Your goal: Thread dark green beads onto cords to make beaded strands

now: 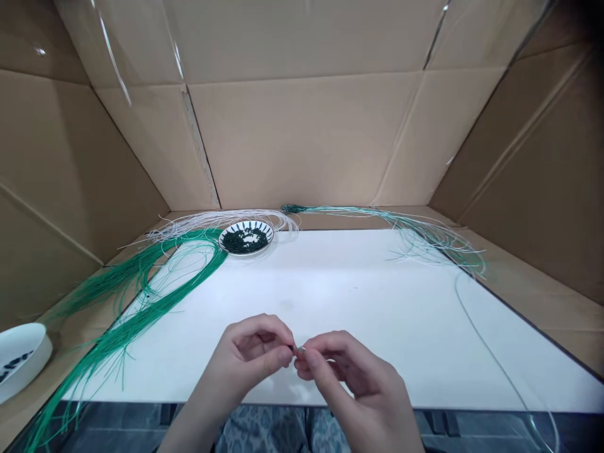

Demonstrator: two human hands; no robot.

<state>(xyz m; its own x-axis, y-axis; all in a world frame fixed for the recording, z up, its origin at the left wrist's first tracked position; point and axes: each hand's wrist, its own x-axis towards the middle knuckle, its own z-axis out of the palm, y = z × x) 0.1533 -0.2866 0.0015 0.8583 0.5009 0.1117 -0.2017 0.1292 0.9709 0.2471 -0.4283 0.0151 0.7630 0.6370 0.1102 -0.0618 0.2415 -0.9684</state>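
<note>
Near the table's front edge, my left hand (257, 352) pinches a tiny dark piece (291, 348), perhaps a bead, between thumb and forefinger. My right hand (352, 377) faces it, its thumb and forefinger closed on a tiny pale piece (301, 348) that looks like the end of a thin strand. The fingertips of both hands almost meet, and both pieces are mostly hidden by them. Farther back on the white table (311, 283) stands a shallow striped dish (246, 253) holding many small dark green beads.
A bundle of green strands (174, 296) spreads over the left side, with white strands (212, 219) behind it. Beaded green-and-white strands (358, 211) lie along the back right. One clear strand (495, 358) crosses the right. A white bowl (40, 365) sits far left. Cardboard walls (302, 138) surround the table.
</note>
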